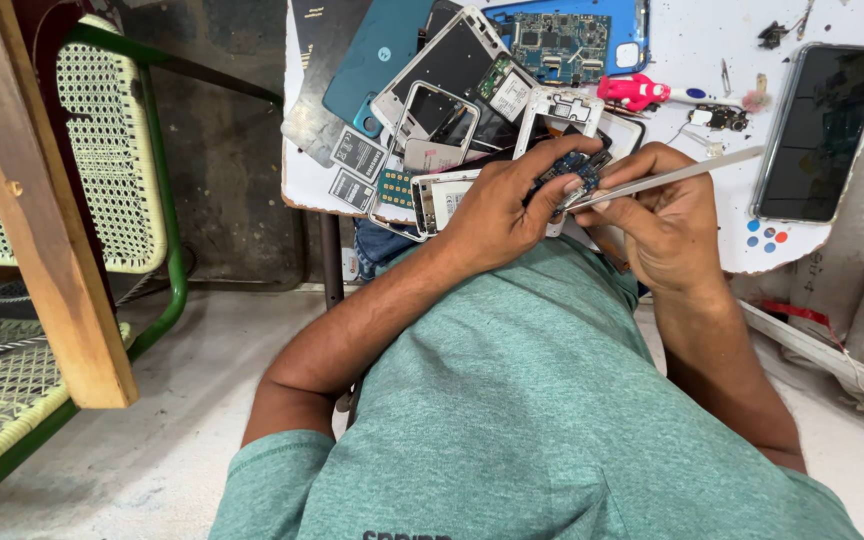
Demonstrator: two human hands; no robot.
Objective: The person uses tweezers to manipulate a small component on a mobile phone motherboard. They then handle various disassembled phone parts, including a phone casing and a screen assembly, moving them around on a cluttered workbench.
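Head view of a person in a green shirt (532, 400) seated at a white table (692, 40). The left hand (497, 210) is curled closed around a small blue circuit board (574, 168), thumb and fingers pinching its edges and holding it just above the table's near edge. The right hand (667, 225), just beside the board on the side away from the left hand, is closed on a slim metal tool (682, 175); one end of the tool meets the board, while the other end points away toward a dark phone (820, 130) that lies flat, well apart from the board. Beyond the board, farther from the person, lies a heap of phone parts (452, 90): white frames, a teal back cover (377, 55) and a larger blue board (562, 40), many overlapping. A pink-handled tool (634, 92) lies between the heap and the dark phone. Off the table, well apart from the board on the left hand's side, stands a green-framed woven chair (102, 170) behind a wooden post (42, 210) on a concrete floor (202, 400).
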